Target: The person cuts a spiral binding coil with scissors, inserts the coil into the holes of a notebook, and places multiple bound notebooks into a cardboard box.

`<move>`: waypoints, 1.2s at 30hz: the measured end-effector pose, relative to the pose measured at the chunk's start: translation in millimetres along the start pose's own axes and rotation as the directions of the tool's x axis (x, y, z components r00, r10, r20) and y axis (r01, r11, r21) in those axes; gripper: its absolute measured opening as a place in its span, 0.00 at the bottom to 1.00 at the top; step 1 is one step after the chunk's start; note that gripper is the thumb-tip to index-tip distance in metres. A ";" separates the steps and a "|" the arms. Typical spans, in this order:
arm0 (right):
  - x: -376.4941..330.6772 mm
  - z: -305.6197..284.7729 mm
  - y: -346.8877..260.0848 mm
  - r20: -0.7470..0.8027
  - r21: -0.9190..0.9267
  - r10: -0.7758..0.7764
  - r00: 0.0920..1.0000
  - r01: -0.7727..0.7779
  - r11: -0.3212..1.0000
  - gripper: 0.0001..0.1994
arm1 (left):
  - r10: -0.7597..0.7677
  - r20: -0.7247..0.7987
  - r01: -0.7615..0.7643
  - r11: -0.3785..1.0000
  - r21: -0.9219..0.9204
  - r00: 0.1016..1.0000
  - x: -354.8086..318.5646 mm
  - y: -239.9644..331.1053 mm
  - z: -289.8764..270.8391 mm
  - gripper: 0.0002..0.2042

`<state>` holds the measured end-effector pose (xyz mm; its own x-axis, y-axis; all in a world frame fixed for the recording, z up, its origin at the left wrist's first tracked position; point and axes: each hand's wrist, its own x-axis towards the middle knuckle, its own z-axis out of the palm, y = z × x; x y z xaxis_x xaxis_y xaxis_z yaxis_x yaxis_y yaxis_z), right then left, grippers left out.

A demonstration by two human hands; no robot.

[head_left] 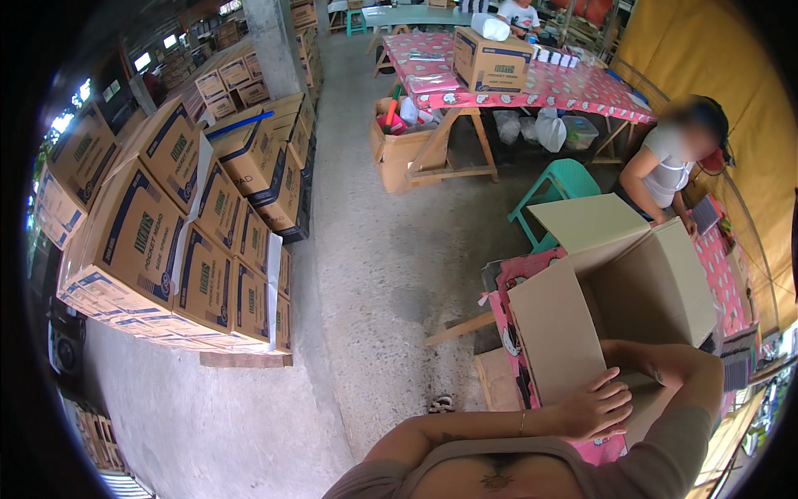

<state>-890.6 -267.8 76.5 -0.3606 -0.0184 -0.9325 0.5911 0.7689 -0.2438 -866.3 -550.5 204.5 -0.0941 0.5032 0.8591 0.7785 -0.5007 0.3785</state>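
Note:
An open cardboard box [640,295] stands on the table at the right, its flaps [590,223] folded outward. My left hand [594,407] rests at the near side of the box, fingers stretched out and slightly apart, with nothing seen in it. A thin bracelet is on that wrist. My right forearm [665,362] bends across the near edge into the box. The right hand itself is hidden behind the left-hand flap [557,333], so its fingers and anything in them do not show.
Stacked printed cartons [158,241] fill the left. A co-worker [665,158] works at the pink-covered table [723,270] beyond the box. Nearby are a green stool [553,191], dark stacks [738,358] and a carton of odds and ends [391,158]. Another person [519,15] is farther back.

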 end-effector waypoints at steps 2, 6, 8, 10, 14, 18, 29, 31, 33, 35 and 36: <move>1.5 -1.4 -0.9 0.004 0.015 -0.005 1.000 0.005 1.000 0.18 | -0.004 -0.006 0.004 1.000 0.004 1.000 -0.1 -1.4 0.5 0.20; 3.2 7.3 4.8 0.003 0.040 0.007 1.000 -0.007 0.999 0.19 | 0.004 -0.021 -0.004 1.000 0.013 1.000 -0.2 -3.0 4.7 0.19; 3.5 10.0 6.9 0.005 0.055 0.010 1.000 -0.010 0.998 0.19 | 0.011 -0.030 -0.011 1.000 0.016 0.999 -0.6 -3.2 6.4 0.19; 2.8 13.1 9.4 0.008 0.071 0.016 1.000 -0.016 0.997 0.19 | 0.017 -0.037 -0.017 1.000 0.018 0.999 -1.4 -4.1 7.8 0.19; 0.5 17.5 8.4 0.010 0.078 0.018 1.000 -0.018 0.997 0.20 | 0.008 -0.048 -0.008 1.000 0.007 0.999 0.2 -2.4 5.9 0.18; -0.8 22.7 8.5 0.012 0.094 0.022 1.000 -0.023 0.995 0.20 | -0.001 -0.062 0.001 1.000 0.001 0.998 1.0 -1.5 8.5 0.17; -1.5 35.8 11.0 0.009 0.130 0.010 1.000 -0.011 0.991 0.22 | -0.015 -0.074 0.013 1.000 -0.022 0.997 -0.4 0.7 12.3 0.16; -1.0 38.2 11.6 0.003 0.140 0.001 1.000 -0.001 0.990 0.22 | -0.028 -0.044 0.027 0.999 -0.032 0.999 0.1 0.8 11.6 0.16; -3.0 39.6 11.0 -0.009 0.151 -0.012 1.000 0.014 0.989 0.23 | -0.027 -0.050 0.025 0.999 -0.033 0.998 -0.1 1.0 11.9 0.16; -5.7 39.9 8.8 -0.032 0.169 -0.035 0.999 0.040 0.985 0.23 | -0.019 -0.061 0.017 1.000 -0.023 0.998 0.9 1.9 11.3 0.16; -6.8 39.7 6.3 -0.048 0.175 -0.051 0.998 0.059 0.983 0.23 | -0.011 -0.069 0.011 1.000 -0.012 0.998 1.6 2.3 10.1 0.16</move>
<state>-855.8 -288.1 70.7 -0.4248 -0.0269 -0.9049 0.6859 0.6429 -0.3411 -858.4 -543.8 203.3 -0.1454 0.4591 0.8764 0.7702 -0.5035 0.3915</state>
